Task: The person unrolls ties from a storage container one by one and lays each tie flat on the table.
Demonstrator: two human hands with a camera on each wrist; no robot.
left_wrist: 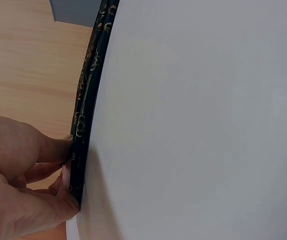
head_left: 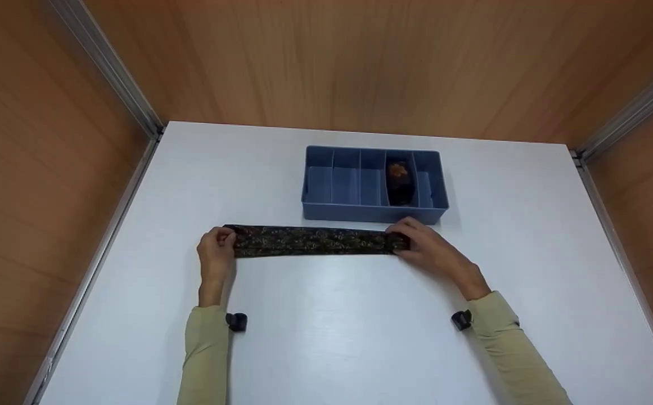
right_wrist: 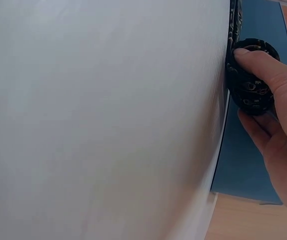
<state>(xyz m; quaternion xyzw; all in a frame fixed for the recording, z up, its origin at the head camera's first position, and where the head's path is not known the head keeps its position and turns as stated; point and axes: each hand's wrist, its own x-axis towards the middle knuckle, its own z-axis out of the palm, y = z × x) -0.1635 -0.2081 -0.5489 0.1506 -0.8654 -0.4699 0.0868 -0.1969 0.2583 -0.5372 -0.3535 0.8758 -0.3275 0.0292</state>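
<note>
A long folded strip of dark cloth (head_left: 315,241) with a small gold pattern lies straight across the white table. My left hand (head_left: 216,253) pinches its left end between thumb and fingers; the left wrist view shows that end of the patterned strip (left_wrist: 86,95) edge-on. At the other end, my right hand (head_left: 433,247) grips a short roll (right_wrist: 253,92) of the same cloth, thumb on the near side and fingers beneath and behind. From this roll the flat part runs toward the left hand.
Just behind the right hand stands a blue divided box (head_left: 360,214) with several compartments. One compartment, second from the right, holds a dark rolled cloth (head_left: 399,183) with an orange flower. Wooden panels (head_left: 332,67) enclose the table (head_left: 326,337) at the back and sides.
</note>
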